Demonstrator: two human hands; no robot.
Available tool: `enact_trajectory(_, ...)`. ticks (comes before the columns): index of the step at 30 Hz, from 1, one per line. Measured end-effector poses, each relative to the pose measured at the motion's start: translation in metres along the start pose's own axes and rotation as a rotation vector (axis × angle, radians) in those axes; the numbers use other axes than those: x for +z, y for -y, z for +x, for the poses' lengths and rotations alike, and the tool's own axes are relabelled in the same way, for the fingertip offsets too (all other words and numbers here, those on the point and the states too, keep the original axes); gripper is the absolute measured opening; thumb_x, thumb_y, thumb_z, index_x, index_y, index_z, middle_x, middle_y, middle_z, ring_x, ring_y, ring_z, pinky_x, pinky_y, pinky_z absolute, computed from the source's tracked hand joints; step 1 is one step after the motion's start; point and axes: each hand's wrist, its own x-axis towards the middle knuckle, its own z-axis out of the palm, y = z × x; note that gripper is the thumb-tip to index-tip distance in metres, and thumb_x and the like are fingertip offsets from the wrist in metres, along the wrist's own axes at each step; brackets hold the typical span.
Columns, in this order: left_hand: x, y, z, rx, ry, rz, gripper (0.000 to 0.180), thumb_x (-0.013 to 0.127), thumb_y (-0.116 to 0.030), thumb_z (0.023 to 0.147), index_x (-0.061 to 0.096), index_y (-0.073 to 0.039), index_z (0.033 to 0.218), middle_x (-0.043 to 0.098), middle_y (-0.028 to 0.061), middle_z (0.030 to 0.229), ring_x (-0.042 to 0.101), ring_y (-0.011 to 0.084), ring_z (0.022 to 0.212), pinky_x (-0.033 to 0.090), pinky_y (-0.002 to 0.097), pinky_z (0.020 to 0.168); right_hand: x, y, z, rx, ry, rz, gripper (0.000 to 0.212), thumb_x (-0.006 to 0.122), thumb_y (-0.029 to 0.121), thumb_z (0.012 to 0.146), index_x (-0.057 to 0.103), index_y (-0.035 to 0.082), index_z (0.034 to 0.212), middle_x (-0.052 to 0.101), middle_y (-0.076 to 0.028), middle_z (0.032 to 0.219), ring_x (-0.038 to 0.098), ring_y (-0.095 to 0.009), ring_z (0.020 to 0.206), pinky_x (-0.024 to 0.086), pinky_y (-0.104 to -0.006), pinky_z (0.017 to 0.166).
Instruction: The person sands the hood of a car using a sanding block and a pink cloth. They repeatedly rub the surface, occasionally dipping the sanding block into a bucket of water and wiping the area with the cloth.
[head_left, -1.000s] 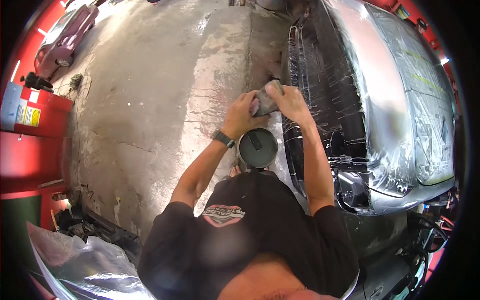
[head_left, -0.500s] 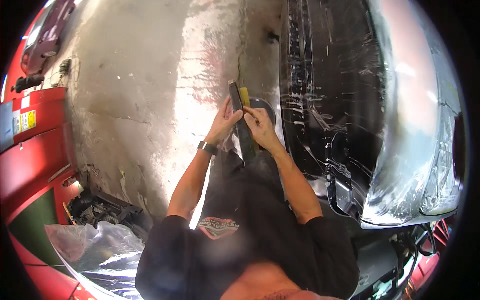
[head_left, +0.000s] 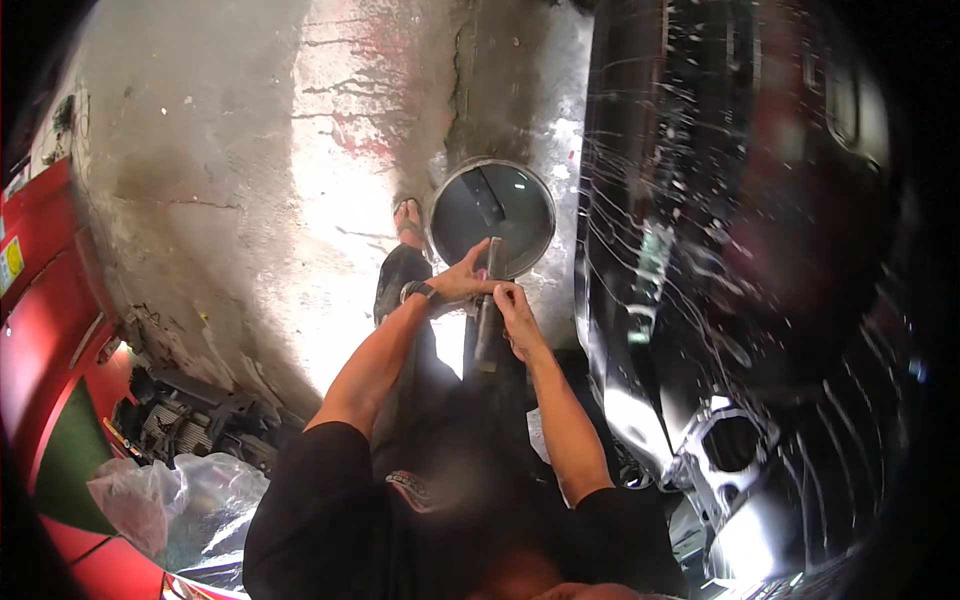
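Note:
A long, narrow grey-brown sanding block [head_left: 488, 335] is held upright in front of my body, over my legs. My left hand [head_left: 462, 280] grips it near its far end, thumb along one side and fingers across it. My right hand [head_left: 517, 318] is closed at its right edge, fingertips pinching close to the left fingers. Just beyond my hands stands a round bucket [head_left: 435, 215] of dark water. A dark bar shape [head_left: 484, 195] shows in the water; I cannot tell whether it is a reflection or an object.
A wet, glossy black car panel [head_left: 690, 180] with white streaks fills the right side. Stained concrete floor [head_left: 200, 150] lies to the left. Red bodywork [head_left: 60, 300], dark car parts [head_left: 190, 415] and clear plastic sheeting [head_left: 200, 505] sit along the left.
My hands and the sanding block have come nearer my body, and the view has shifted. The bucket, mostly hidden behind my hands before, now shows almost whole. The yellow strip beside the block no longer shows.

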Motion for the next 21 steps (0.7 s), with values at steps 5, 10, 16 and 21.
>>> enact_trajectory(5,-0.023,0.052,0.092,-0.154,-0.121,0.041,0.098,0.057,-0.069,0.089,0.028,-0.003,0.155,0.051,0.0292,0.141,0.051,0.034,0.134,0.04,0.0395,0.109,-0.016,-0.034,0.106,0.205,-0.102,0.111,0.081,0.074,0.043,0.09,0.033,-0.002,0.143,0.05,-0.021,0.134,0.051,-0.026,0.121,0.043,-0.0402,0.101)
enact_trajectory(10,-0.053,0.059,0.152,-0.366,-0.29,0.276,0.066,0.052,-0.049,0.1,0.05,0.005,0.137,0.066,0.0246,0.12,0.067,0.0317,0.106,0.053,0.0393,0.089,-0.012,-0.052,0.201,0.019,-0.278,-0.019,0.067,0.072,0.033,0.091,0.04,-0.001,0.139,0.058,-0.02,0.126,0.059,-0.025,0.111,0.048,-0.0389,0.093)
enact_trajectory(16,-0.054,0.154,0.211,-0.353,-0.427,0.753,0.046,0.055,-0.042,0.096,0.072,0.0,0.104,0.071,0.0246,0.102,0.07,0.0359,0.095,0.054,0.0431,0.083,-0.04,-0.165,0.305,-0.152,-0.39,-0.619,0.062,0.067,0.038,0.092,0.045,0.001,0.138,0.06,-0.019,0.125,0.059,-0.029,0.114,0.047,-0.0398,0.099)
enact_trajectory(21,-0.064,0.193,0.231,-0.501,-0.425,0.812,0.041,0.056,-0.039,0.095,0.073,-0.002,0.096,0.072,0.0233,0.099,0.071,0.0355,0.092,0.054,0.0449,0.079,-0.059,-0.174,0.328,-0.147,-0.244,-0.834,0.064,0.062,0.046,0.094,0.049,0.003,0.138,0.061,-0.018,0.128,0.059,-0.03,0.116,0.046,-0.0406,0.101)
